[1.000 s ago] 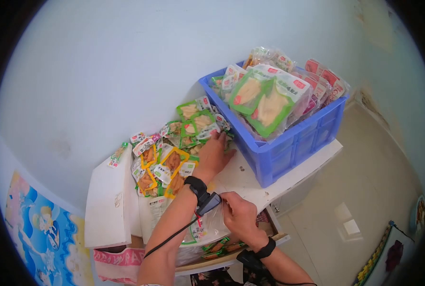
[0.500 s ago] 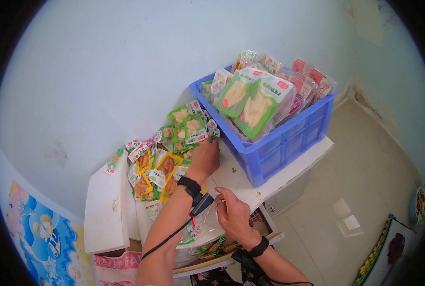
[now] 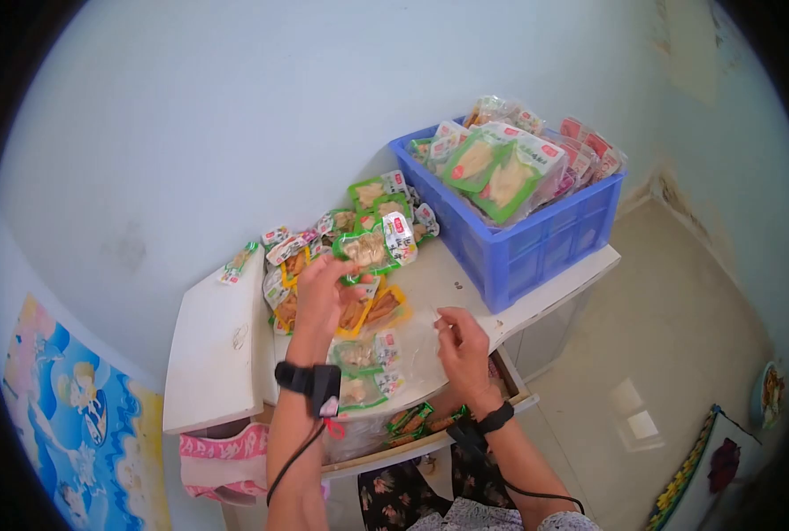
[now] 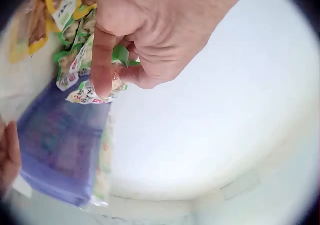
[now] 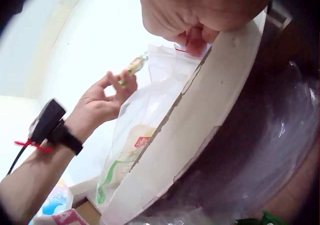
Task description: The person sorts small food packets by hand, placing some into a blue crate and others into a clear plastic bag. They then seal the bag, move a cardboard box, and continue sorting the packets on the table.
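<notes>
My left hand [image 3: 322, 296] pinches a small green-edged snack packet [image 3: 375, 248], raised over the tabletop pile. Its white printed end [image 4: 90, 94] sticks out past the fingers in the left wrist view. My right hand [image 3: 465, 347] pinches the mouth of a clear plastic bag [image 5: 155, 97] at the table's front edge. Inside that bag lie green-edged packets [image 3: 361, 363], flat on the table. Left of the raised packet, a heap of snack packets [image 3: 288, 265] with green or yellow borders spreads toward the wall.
A blue plastic crate [image 3: 545, 239], piled with bagged packets [image 3: 510, 173], stands on the right of the white table [image 3: 439, 279]. Below the front edge, an open drawer [image 3: 430, 447] holds more packets and clear plastic. A pink cloth [image 3: 222, 460] hangs at the left.
My left hand has come away from the heap beside the crate with a green-edged packet, moving left and up. The right hand stays at the bag; the view has shifted slightly.
</notes>
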A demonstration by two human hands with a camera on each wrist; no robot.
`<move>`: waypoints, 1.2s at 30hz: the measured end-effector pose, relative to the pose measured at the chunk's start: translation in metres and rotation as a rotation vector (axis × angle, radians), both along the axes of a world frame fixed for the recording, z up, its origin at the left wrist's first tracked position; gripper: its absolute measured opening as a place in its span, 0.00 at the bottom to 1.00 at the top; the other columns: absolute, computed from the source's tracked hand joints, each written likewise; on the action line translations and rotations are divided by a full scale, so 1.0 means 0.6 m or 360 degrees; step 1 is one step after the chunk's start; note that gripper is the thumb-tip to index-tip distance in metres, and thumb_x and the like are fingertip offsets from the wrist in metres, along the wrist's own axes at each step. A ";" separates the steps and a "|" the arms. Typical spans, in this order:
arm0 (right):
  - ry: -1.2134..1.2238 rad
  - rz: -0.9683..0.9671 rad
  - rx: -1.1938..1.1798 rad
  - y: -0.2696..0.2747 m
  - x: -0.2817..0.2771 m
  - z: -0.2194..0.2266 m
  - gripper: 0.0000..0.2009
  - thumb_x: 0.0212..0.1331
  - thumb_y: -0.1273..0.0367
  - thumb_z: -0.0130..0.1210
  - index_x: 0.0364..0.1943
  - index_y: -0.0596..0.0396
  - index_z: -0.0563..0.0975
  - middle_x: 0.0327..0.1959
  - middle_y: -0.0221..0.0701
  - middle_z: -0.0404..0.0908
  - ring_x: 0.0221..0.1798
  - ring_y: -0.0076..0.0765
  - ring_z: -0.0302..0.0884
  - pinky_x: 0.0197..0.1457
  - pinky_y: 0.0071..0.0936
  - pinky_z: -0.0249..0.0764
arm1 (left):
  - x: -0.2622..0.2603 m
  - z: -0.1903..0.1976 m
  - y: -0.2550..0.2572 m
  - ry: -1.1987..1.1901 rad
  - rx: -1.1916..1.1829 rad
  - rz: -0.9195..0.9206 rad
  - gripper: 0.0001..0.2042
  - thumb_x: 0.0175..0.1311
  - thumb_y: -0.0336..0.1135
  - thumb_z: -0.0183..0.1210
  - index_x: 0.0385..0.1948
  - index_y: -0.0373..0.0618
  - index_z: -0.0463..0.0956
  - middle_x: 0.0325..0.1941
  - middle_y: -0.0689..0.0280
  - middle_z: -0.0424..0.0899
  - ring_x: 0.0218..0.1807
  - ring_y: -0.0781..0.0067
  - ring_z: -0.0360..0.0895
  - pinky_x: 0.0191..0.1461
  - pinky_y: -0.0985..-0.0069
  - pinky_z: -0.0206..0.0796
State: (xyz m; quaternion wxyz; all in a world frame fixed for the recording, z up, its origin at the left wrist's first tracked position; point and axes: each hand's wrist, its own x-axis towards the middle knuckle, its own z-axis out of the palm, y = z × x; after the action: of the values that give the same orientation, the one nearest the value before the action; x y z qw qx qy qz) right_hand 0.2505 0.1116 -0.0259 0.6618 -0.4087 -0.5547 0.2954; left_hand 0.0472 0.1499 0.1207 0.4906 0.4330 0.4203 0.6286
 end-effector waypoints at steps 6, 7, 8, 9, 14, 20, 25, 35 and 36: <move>0.0589 0.0422 -0.0271 -0.015 0.033 0.044 0.11 0.76 0.67 0.52 0.50 0.59 0.79 0.39 0.29 0.85 0.29 0.15 0.71 0.32 0.17 0.68 | -0.004 -0.022 -0.196 -0.0147 -0.0078 -0.0111 0.11 0.66 0.26 0.57 0.47 0.33 0.74 0.43 0.56 0.84 0.39 0.60 0.88 0.28 0.77 0.81; 0.0654 0.0483 -0.0333 -0.023 0.040 0.064 0.12 0.77 0.65 0.51 0.50 0.60 0.79 0.40 0.29 0.85 0.29 0.14 0.70 0.32 0.15 0.67 | -0.001 -0.029 -0.223 -0.0154 -0.0099 -0.0126 0.11 0.66 0.26 0.57 0.48 0.33 0.75 0.43 0.55 0.84 0.39 0.60 0.88 0.28 0.77 0.81; 0.0689 0.0577 -0.0356 -0.044 0.048 0.085 0.17 0.78 0.61 0.48 0.52 0.61 0.80 0.41 0.29 0.85 0.30 0.13 0.69 0.34 0.13 0.64 | -0.001 -0.042 -0.245 -0.0177 -0.0143 -0.0167 0.12 0.66 0.25 0.57 0.50 0.32 0.74 0.46 0.53 0.85 0.39 0.61 0.88 0.28 0.77 0.81; 0.0691 0.0706 -0.0398 -0.061 0.052 0.092 0.16 0.77 0.62 0.49 0.53 0.61 0.80 0.42 0.28 0.85 0.31 0.13 0.70 0.35 0.14 0.64 | 0.002 -0.051 -0.263 -0.0188 -0.0151 -0.0212 0.12 0.66 0.25 0.57 0.50 0.32 0.74 0.47 0.53 0.85 0.39 0.61 0.88 0.28 0.77 0.81; 0.0348 0.1039 -0.0566 -0.141 0.072 0.095 0.11 0.73 0.69 0.58 0.52 0.61 0.82 0.41 0.24 0.85 0.37 0.12 0.75 0.40 0.17 0.71 | 0.048 -0.084 -0.329 -0.0154 -0.0290 -0.0227 0.14 0.67 0.25 0.58 0.52 0.33 0.74 0.48 0.51 0.86 0.36 0.61 0.88 0.27 0.76 0.81; 0.0601 0.0533 -0.0656 -0.164 0.121 0.055 0.07 0.73 0.69 0.59 0.45 0.56 0.84 0.30 0.21 0.82 0.26 0.13 0.74 0.24 0.13 0.65 | 0.073 -0.120 -0.334 0.0837 0.0037 0.0384 0.16 0.66 0.29 0.67 0.52 0.38 0.75 0.47 0.60 0.84 0.38 0.72 0.82 0.33 0.76 0.77; 0.0720 0.0263 -0.0480 -0.149 0.171 0.028 0.07 0.73 0.67 0.59 0.45 0.55 0.84 0.29 0.20 0.81 0.20 0.08 0.65 0.18 0.13 0.56 | 0.097 -0.102 -0.292 0.1846 0.0498 0.0787 0.20 0.57 0.36 0.74 0.48 0.40 0.77 0.38 0.60 0.79 0.37 0.64 0.77 0.38 0.66 0.69; 0.0817 0.0163 -0.0633 -0.156 0.150 0.022 0.09 0.72 0.67 0.61 0.48 0.55 0.84 0.32 0.18 0.83 0.22 0.05 0.64 0.19 0.13 0.51 | 0.159 -0.136 -0.189 0.2216 0.0577 0.0831 0.16 0.57 0.41 0.72 0.37 0.42 0.78 0.34 0.59 0.77 0.41 0.54 0.76 0.43 0.59 0.68; 0.0854 0.0170 -0.0630 -0.153 0.146 0.024 0.09 0.72 0.67 0.61 0.49 0.55 0.84 0.32 0.18 0.83 0.22 0.05 0.64 0.19 0.13 0.51 | 0.158 -0.144 -0.183 0.2230 0.0588 0.0825 0.13 0.58 0.39 0.71 0.36 0.42 0.78 0.34 0.59 0.77 0.41 0.54 0.76 0.42 0.59 0.69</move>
State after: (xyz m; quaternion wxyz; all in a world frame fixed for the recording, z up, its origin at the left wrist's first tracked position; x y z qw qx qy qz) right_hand 0.3383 0.0199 -0.0116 0.6757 -0.4074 -0.3131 0.5286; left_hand 0.1421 0.0403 0.0342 -0.1333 0.6926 0.6092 0.3624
